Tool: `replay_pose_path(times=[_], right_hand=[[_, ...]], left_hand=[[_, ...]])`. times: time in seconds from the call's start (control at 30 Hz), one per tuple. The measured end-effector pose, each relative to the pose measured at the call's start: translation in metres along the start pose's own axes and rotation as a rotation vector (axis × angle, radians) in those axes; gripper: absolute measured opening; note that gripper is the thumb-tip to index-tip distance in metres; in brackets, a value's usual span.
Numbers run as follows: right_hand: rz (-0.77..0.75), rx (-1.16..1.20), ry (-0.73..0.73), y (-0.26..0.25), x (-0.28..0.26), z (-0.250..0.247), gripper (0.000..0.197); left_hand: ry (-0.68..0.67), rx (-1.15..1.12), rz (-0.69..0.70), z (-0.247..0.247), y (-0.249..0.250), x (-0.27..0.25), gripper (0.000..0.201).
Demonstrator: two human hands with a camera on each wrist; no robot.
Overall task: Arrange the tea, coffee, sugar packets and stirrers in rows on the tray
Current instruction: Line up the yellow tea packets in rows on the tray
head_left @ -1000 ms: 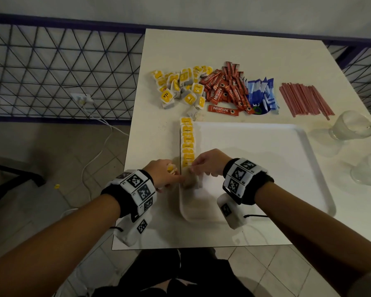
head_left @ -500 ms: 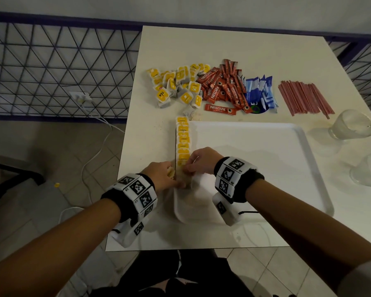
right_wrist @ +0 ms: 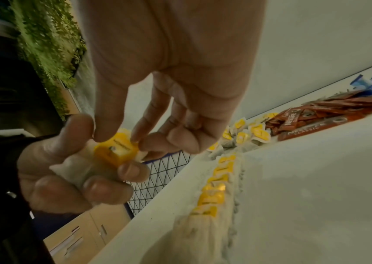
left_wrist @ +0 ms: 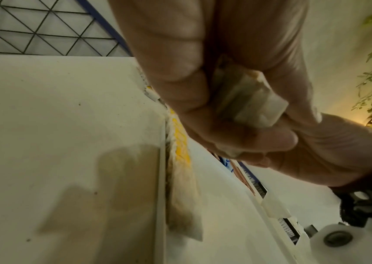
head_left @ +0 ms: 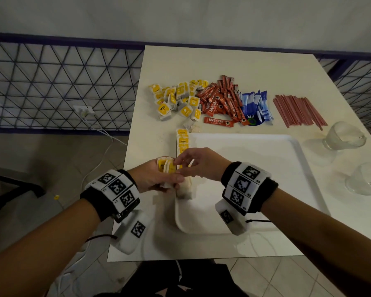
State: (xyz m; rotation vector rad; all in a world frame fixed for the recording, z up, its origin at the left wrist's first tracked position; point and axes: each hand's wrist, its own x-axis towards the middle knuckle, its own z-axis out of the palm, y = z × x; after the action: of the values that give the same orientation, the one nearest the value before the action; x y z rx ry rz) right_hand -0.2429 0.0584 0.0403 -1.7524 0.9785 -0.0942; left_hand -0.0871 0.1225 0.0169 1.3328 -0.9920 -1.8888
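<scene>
My left hand (head_left: 159, 176) grips a small stack of yellow-tagged tea bags (head_left: 167, 166) just left of the white tray's (head_left: 266, 189) left rim. My right hand (head_left: 193, 166) reaches across and pinches the top bag of that stack (right_wrist: 117, 150) between thumb and fingertips. A row of tea bags (head_left: 183, 142) runs along the tray's left edge (right_wrist: 216, 180). Loose tea bags (head_left: 176, 99), red coffee sticks (head_left: 221, 101), blue sugar packets (head_left: 255, 103) and red stirrers (head_left: 298, 110) lie beyond the tray. In the left wrist view the held bags (left_wrist: 248, 100) fill my fingers.
Two clear glasses (head_left: 343, 136) (head_left: 366, 179) stand at the table's right edge beside the tray. A wire mesh fence (head_left: 62, 86) lines the left and back. A power strip with a cable (head_left: 84, 110) lies on the floor to the left.
Both hands have lifted off the near end of the tea row. My left hand now shows the stack of bags, and my right hand has come over to pinch the top one.
</scene>
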Motion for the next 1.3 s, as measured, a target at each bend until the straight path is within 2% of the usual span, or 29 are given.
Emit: replay_pose_path(times=[0.1,0.23,0.3,0.4,0.47,0.67,0.77,1.0,1.17,1.3], right_hand=[[0.002,-0.048,0.044,-0.003,0.002,0.002,0.025],[0.032,-0.051,0.093,-0.003,0.003,0.008,0.024],[0.027,-0.042,0.106,-0.002,0.002,0.011,0.017],[0.034,-0.006,0.139,0.000,0.001,0.016,0.027],[0.048,0.070,0.166,0.001,-0.001,0.019,0.026],[0.087,0.180,0.205,-0.001,-0.009,0.019,0.020],[0.088,0.218,0.233,0.000,-0.010,0.020,0.018],[0.083,0.229,0.301,0.007,-0.022,0.024,0.018],[0.095,0.207,0.249,0.020,-0.030,0.027,0.019],[0.126,0.083,0.194,0.032,-0.035,0.028,0.020]], left_hand=[[0.016,-0.076,0.007,0.001,0.002,0.000,0.083],[-0.001,-0.135,0.019,0.002,0.003,-0.003,0.084],[-0.001,-0.154,0.026,0.003,0.003,-0.006,0.072],[0.043,-0.186,0.044,0.004,0.000,-0.009,0.048],[0.068,-0.185,0.070,0.003,-0.002,-0.012,0.036],[0.240,-0.193,0.073,-0.009,-0.008,-0.014,0.013],[0.239,-0.118,0.069,-0.012,-0.007,-0.018,0.006],[0.289,0.167,0.052,0.000,-0.013,-0.019,0.009],[0.310,0.334,0.024,0.015,-0.027,-0.021,0.014],[0.353,0.401,-0.033,0.029,-0.041,-0.024,0.015]])
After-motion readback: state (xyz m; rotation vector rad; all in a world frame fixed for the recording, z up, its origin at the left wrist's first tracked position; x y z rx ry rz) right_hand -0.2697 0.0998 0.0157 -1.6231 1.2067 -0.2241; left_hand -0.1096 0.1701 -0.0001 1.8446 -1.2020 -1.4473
